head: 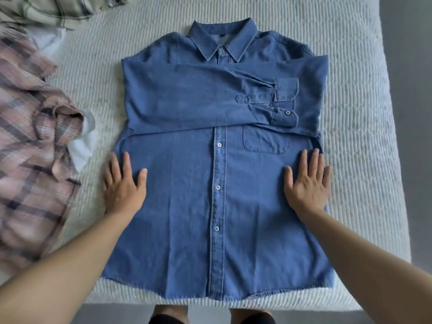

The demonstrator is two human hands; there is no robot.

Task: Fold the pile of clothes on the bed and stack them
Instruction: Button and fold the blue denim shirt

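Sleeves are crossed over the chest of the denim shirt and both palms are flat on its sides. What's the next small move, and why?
Probably fold one side panel inward toward the button placket. The denim shirt lies flat and buttoned, both sleeves already across the chest, and the left hand and right hand rest open at its side edges, so the body is still full width.

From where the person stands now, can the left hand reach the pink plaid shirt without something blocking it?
Probably yes. The left hand lies flat on the left edge of the denim shirt, and the pink plaid shirt lies just beside it on the bed, with only bare bedcover between them.
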